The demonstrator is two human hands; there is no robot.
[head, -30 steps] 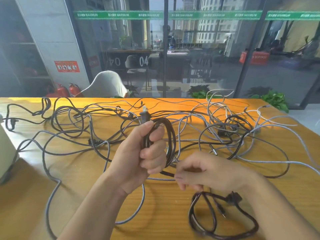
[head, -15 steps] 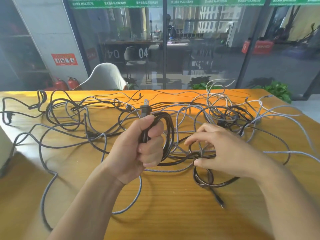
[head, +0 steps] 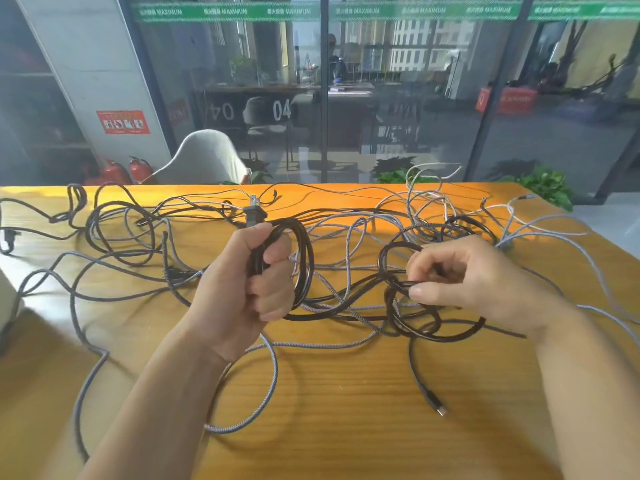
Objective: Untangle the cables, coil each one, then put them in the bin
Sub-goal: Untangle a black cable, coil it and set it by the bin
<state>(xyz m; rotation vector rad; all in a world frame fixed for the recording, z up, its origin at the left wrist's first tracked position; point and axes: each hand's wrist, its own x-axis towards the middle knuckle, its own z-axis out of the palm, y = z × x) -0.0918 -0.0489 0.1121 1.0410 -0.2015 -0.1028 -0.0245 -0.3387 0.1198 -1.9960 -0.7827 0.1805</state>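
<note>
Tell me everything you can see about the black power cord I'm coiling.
The black power cord looks like smooth, glossy rubber or plastic. Its two-prong plug sticks up above the left hand, which grips several finished loops held upright above the wooden table. The uncoiled rest runs right in loose dark loops, crossing grey braided cables, to the right hand, whose fingers pinch one strand. Its far end cannot be made out.

Tangled cables (head: 346,271) across the table (head: 346,410), chair (head: 207,157) behind
</note>
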